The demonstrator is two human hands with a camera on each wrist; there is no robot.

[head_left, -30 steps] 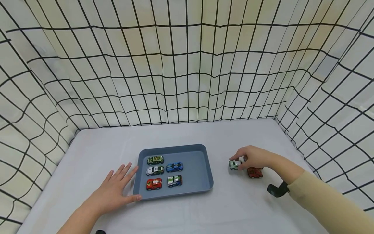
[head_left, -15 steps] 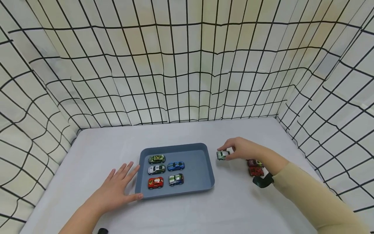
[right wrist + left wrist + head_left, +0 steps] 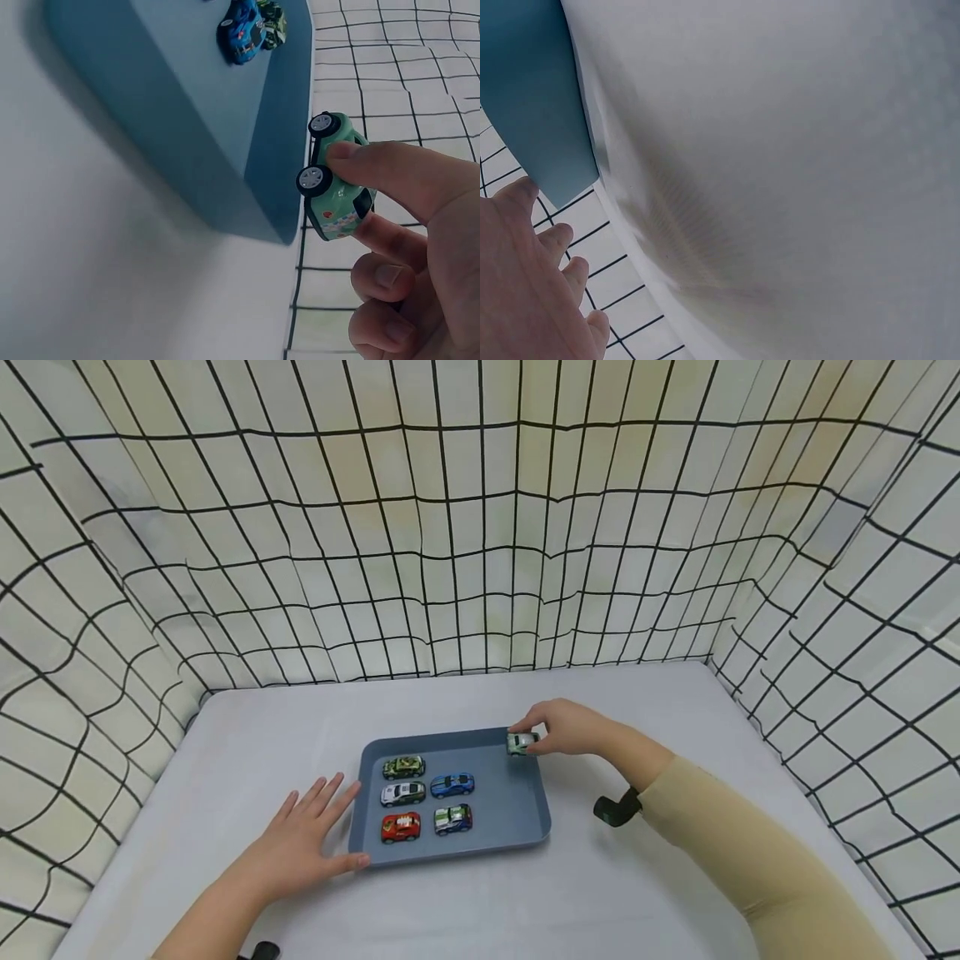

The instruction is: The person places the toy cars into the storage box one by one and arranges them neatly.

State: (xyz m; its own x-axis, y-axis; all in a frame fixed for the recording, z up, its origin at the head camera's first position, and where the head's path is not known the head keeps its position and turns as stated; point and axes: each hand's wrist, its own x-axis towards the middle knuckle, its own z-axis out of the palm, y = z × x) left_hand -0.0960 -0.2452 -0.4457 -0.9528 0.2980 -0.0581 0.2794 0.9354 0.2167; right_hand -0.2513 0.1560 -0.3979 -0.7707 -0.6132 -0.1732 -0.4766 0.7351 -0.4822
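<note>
My right hand (image 3: 573, 728) pinches a pale green toy car (image 3: 521, 743) between thumb and fingers, over the far right corner of the blue-grey tray (image 3: 495, 839). In the right wrist view the green car (image 3: 339, 180) is held above the tray's rim, wheels facing the tray. My left hand (image 3: 300, 839) lies with fingers spread at the tray's left side, its thumb by the near left corner. Inside the tray, in two columns, stand a camouflage car (image 3: 403, 767), a white police-style car (image 3: 402, 793), a red car (image 3: 401, 827), a blue car (image 3: 452, 785) and a green-striped car (image 3: 453, 819).
A white cloth covers the table (image 3: 480, 910). Black netting (image 3: 480, 560) over white sheeting rises at the back and both sides. The right sleeve (image 3: 720, 835) hides part of the table on the right.
My right hand has carried the green car leftward from the table to over the tray's corner. The red and purple cars on the right have gone behind the arm. The left hand stays put.
</note>
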